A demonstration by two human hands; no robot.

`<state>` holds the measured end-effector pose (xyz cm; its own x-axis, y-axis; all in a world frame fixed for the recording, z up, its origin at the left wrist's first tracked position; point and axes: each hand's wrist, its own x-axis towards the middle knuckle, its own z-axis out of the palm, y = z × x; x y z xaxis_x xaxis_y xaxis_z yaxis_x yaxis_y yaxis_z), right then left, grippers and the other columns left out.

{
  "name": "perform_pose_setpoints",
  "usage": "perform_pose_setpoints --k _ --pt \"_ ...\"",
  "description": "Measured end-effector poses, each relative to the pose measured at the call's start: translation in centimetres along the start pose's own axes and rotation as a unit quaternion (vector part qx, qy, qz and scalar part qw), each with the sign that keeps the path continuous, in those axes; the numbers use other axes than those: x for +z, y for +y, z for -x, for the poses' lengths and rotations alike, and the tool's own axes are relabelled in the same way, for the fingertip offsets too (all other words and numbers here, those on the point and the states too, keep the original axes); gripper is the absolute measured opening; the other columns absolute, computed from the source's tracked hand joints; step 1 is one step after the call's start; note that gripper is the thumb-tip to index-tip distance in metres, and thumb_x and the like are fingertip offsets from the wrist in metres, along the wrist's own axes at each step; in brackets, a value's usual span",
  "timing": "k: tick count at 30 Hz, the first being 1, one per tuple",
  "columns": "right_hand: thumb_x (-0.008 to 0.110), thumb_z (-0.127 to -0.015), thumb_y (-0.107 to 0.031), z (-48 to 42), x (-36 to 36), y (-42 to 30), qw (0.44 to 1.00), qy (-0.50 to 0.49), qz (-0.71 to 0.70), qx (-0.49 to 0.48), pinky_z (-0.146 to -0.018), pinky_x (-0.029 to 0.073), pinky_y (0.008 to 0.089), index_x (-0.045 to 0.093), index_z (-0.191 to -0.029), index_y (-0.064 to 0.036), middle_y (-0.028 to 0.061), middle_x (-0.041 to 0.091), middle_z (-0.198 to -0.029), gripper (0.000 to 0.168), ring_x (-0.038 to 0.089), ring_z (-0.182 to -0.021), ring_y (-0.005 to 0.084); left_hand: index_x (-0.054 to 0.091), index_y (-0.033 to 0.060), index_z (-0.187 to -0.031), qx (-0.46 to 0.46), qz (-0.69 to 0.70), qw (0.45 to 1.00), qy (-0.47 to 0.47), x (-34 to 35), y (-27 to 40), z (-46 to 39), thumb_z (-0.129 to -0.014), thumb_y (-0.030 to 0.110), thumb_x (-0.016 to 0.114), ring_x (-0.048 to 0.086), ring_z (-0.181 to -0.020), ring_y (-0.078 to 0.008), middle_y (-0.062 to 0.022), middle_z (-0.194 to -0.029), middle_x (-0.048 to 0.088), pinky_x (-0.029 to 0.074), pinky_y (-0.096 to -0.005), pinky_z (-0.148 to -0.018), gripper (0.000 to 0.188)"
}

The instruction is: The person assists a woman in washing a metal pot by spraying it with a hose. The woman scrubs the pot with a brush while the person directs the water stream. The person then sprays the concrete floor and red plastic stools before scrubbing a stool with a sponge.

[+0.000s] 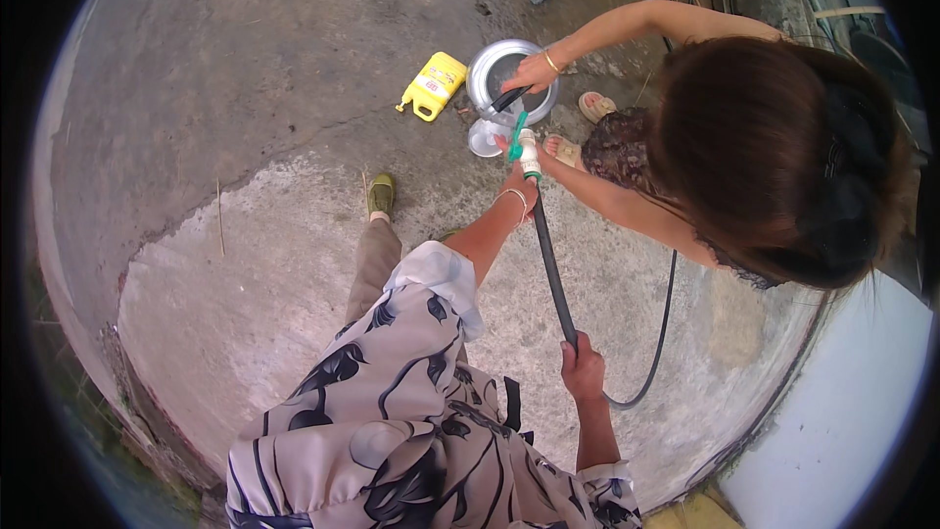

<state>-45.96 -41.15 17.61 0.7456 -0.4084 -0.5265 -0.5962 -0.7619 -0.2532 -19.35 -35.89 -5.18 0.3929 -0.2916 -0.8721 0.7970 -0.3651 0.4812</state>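
My left hand [523,189] grips the black hose just below a white plastic ball valve [528,153] with a green lever. Further down the same black hose [554,272], my right hand [585,367] is closed around it. The valve end points towards a round silver metal pot [479,77] on the ground. A co-worker's hand [534,73] reaches over that pot and holds a black handle [508,98]; what it belongs to is unclear. Beside the valve is the co-worker's other hand [502,143], partly hidden. Under it lies a whitish round dish or lid [485,139].
A yellow plastic jug [435,85] lies beside the pot. The co-worker [742,162] bends in from the right, with sandalled feet [596,106] near the pot. The hose loops [664,316] over the concrete floor [257,308]. A white wall [822,397] borders the lower right.
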Motion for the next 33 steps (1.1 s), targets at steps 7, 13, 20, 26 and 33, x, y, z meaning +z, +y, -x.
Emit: perform_pose_setpoints --k 7,13,20,26,33 --pt "0.054 -0.089 -0.020 -0.9 -0.2 -0.8 1.000 0.017 -0.025 0.003 -0.047 0.042 0.0481 0.052 -0.102 -0.008 0.0205 0.057 -0.060 0.018 0.058 -0.057 0.0419 0.014 0.0189 -0.144 0.044 -0.036 0.998 0.010 0.7 2.0 -1.1 -0.094 0.018 0.043 0.058 -0.052 -0.0230 -0.0124 -0.088 0.063 0.043 -0.0342 -0.035 0.058" --pt "0.056 -0.088 -0.022 0.0 -0.6 0.0 1.000 0.018 0.000 0.017 -0.047 0.045 0.0469 0.054 -0.102 -0.009 0.0189 0.059 -0.061 0.019 0.059 -0.056 0.0395 0.018 0.0170 -0.142 0.028 -0.009 0.999 -0.028 1.1 2.6 0.9 -0.093 0.017 0.044 0.061 -0.057 -0.0277 -0.0170 -0.094 0.061 0.047 -0.0357 -0.036 0.056" --pt "0.057 -0.088 -0.022 -0.4 0.3 0.3 1.000 0.001 -0.009 0.007 -0.048 0.045 0.0476 0.053 -0.103 -0.010 0.0189 0.059 -0.062 0.020 0.059 -0.057 0.0402 0.014 0.0205 -0.145 -0.013 0.068 0.998 0.008 -0.2 1.2 1.3 -0.094 0.018 0.045 0.061 -0.054 -0.0244 -0.0140 -0.084 0.063 0.043 -0.0368 -0.035 0.060" --pt "0.055 -0.088 -0.029 -1.2 1.8 -2.2 0.999 -0.030 -0.006 0.014 -0.054 0.047 0.0494 0.051 -0.109 -0.012 0.0190 0.062 -0.066 0.027 0.061 -0.060 0.0403 0.008 0.0208 -0.147 -0.058 0.072 0.996 0.010 -4.6 1.4 1.5 -0.096 0.022 0.038 0.056 -0.045 -0.0184 -0.0095 -0.084 0.066 0.038 -0.0334 -0.034 0.059" --pt "0.055 -0.089 -0.028 -0.7 1.8 -2.2 1.000 0.008 -0.027 0.001 -0.053 0.047 0.0495 0.052 -0.108 -0.012 0.0197 0.062 -0.067 0.026 0.060 -0.061 0.0408 0.006 0.0206 -0.148 -0.007 0.052 0.999 0.000 -4.5 3.3 3.0 -0.096 0.024 0.037 0.054 -0.044 -0.0157 -0.0058 -0.085 0.068 0.037 -0.0312 -0.035 0.060"
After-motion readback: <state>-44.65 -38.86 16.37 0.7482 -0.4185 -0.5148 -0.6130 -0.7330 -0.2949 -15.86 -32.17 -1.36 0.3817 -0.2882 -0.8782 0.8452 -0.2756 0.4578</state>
